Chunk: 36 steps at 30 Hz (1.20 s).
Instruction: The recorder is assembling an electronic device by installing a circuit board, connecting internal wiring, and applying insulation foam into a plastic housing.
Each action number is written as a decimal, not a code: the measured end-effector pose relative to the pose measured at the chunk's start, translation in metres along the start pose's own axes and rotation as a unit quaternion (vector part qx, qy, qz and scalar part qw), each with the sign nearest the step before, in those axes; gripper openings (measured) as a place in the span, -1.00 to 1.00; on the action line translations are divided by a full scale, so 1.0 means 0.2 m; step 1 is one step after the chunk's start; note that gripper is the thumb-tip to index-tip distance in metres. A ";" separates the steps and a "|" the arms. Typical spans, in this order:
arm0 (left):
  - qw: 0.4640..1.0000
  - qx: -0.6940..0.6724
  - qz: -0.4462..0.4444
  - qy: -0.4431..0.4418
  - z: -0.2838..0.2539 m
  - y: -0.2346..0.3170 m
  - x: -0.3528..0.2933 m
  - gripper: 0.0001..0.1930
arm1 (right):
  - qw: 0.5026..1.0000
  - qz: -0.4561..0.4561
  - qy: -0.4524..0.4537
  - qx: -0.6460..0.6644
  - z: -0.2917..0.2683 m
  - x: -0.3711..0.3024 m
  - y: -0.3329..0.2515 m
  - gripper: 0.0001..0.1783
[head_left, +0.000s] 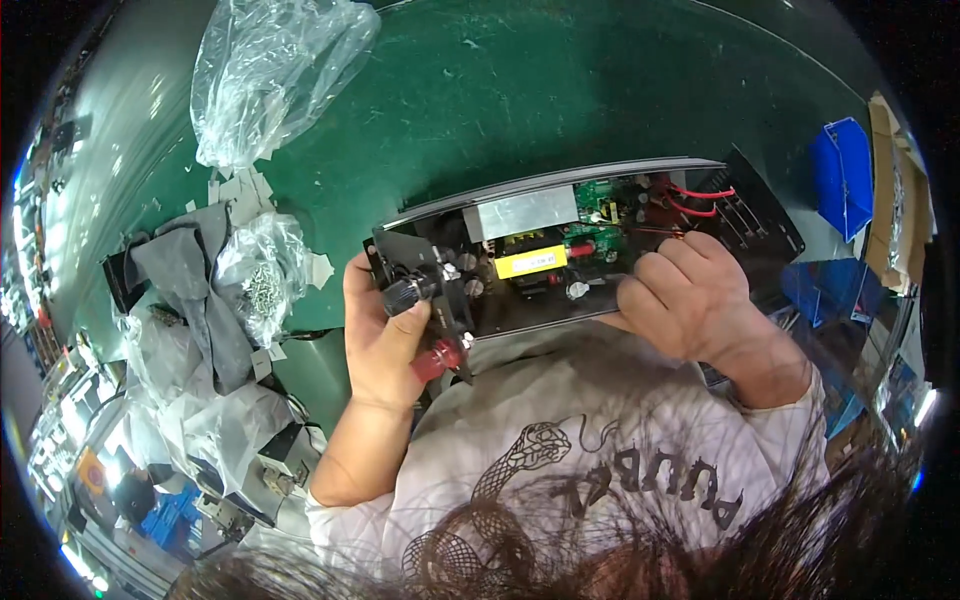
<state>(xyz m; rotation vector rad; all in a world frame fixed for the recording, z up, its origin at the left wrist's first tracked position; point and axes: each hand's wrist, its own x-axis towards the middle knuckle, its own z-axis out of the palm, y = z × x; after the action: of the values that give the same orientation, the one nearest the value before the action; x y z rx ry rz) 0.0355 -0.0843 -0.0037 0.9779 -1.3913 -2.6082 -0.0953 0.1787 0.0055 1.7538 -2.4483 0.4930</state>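
Gripping the left end of an open black electronics chassis (600,250), the left hand (385,335) closes around the end panel, thumb against a black knob (405,296), just above a red terminal cap (437,360). The right hand (685,295) is curled shut at the chassis front edge; whether it holds anything cannot be told. The chassis lies at the near edge of the green mat (520,90), against the person's body, with open mat beyond its far rim. Inside, a yellow rectangular label (530,261) sits mid-board, a silver heat sink (525,213) behind it, red wires (700,200) at right. A clear plastic bag (270,70) lies far left; a smaller bag of screws (262,275) lies near the left hand. A blue bin (840,175) stands at the right edge.
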 end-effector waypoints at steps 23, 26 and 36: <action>0.998 -0.009 -0.005 0.057 -0.12 -0.05 0.07 -0.63 | 0.992 0.048 -0.019 0.118 -0.06 0.01 0.05 -0.45; 0.996 -0.044 -0.017 0.074 -0.12 -0.05 0.05 -0.64 | 0.961 0.021 0.140 0.240 -0.05 -0.04 0.07 -0.62; 0.993 -0.035 -0.062 0.095 -0.24 -0.04 0.05 -0.56 | 0.902 0.067 0.263 0.335 0.03 -0.15 0.04 -0.50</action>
<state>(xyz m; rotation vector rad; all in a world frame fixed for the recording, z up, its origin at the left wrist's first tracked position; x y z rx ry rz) 0.0549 -0.1186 -0.0345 1.3021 -1.2230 -2.5451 -0.0929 0.2071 -0.0094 1.3321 -2.1202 1.7334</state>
